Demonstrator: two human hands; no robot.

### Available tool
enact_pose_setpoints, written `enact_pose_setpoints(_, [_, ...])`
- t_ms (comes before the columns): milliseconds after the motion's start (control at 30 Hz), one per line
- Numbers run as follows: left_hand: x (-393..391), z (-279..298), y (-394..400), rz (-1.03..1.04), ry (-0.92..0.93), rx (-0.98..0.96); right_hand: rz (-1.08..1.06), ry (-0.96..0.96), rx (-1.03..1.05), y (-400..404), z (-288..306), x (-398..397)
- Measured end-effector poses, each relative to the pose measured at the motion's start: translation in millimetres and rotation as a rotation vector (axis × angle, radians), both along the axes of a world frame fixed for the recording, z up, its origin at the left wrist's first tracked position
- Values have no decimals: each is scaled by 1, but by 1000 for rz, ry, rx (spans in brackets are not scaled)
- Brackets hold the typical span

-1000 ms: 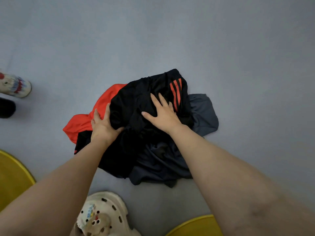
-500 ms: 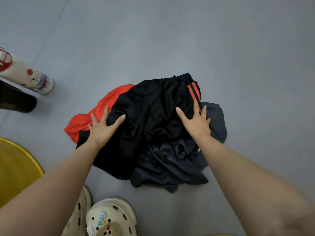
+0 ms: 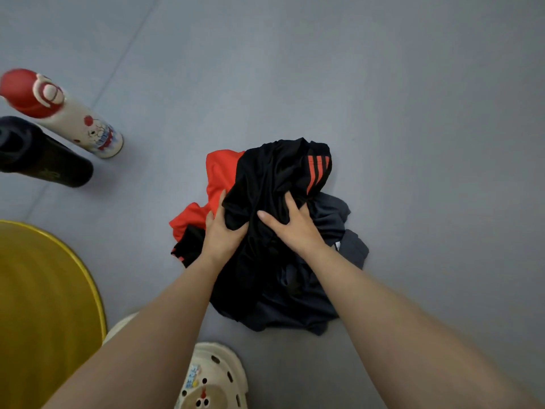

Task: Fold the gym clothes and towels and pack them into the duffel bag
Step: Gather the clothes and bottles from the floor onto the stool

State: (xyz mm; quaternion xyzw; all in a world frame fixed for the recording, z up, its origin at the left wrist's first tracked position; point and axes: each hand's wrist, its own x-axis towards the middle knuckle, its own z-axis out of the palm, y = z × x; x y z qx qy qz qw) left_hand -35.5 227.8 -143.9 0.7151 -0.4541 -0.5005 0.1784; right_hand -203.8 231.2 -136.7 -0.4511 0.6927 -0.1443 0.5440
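Observation:
A crumpled heap of gym clothes lies on the grey floor. On top is a black garment with red stripes. An orange-red garment sticks out at its left, and a dark grey garment lies under it at the right and front. My left hand grips a bunched fold of the black garment at its left side. My right hand digs its fingers into the black fabric in the middle of the heap. No duffel bag or towel is in view.
A white bottle with a red cap and a black bottle stand at the left. A yellow round stool fills the lower left. My cream clog is at the bottom, close to the heap.
Both hands have closed in from the heap's sides to its middle and now clutch the black fabric, which has bunched up. The view has shifted, bringing the bottles more into view.

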Motion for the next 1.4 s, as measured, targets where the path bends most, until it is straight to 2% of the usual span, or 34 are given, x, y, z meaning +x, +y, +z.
enact_pose_setpoints(167, [-10,16,8,138,231,-47,-25,-68,-67,3,7,8])
enact_pose_setpoints(367, [-7,54,-1,177,312,-156,-5,-83,-152,-12,38,12])
enact_pose_setpoints(867, [49,239,-3,237,306,-492,109,-118,-476,-35,220,71])
enact_pose_setpoints(1400, [160,458,77,444,78,-811,337,-319,-738,3,429,196])
